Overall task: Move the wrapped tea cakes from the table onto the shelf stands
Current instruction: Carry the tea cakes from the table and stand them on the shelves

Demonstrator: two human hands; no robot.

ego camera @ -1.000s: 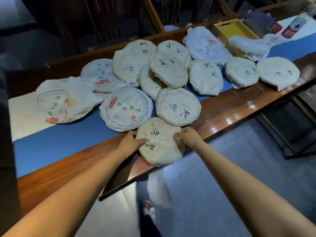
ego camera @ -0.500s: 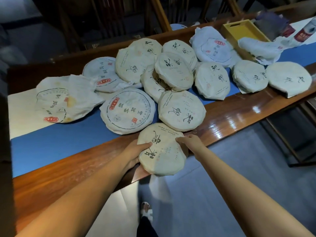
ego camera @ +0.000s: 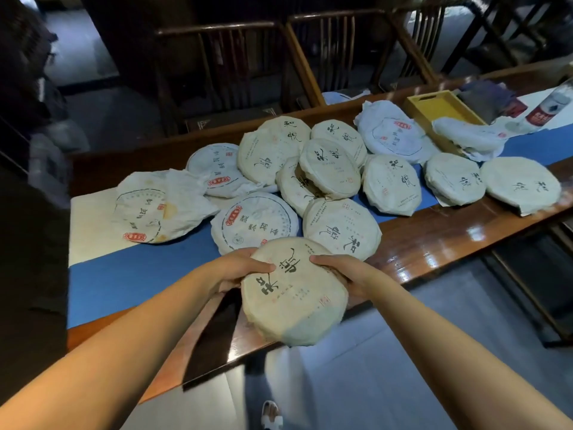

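Now both hands (ego camera: pixel 245 270) (ego camera: pixel 344 273) grip one tea cake (ego camera: pixel 294 293); about thirteen more (ego camera: pixel 341 228) lie on the table (ego camera: pixel 434 240).

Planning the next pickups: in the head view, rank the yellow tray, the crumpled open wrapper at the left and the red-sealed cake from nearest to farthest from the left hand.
1. Red-sealed cake, just beyond the left hand.
2. Crumpled open wrapper, farther left.
3. Yellow tray, far right at the back.
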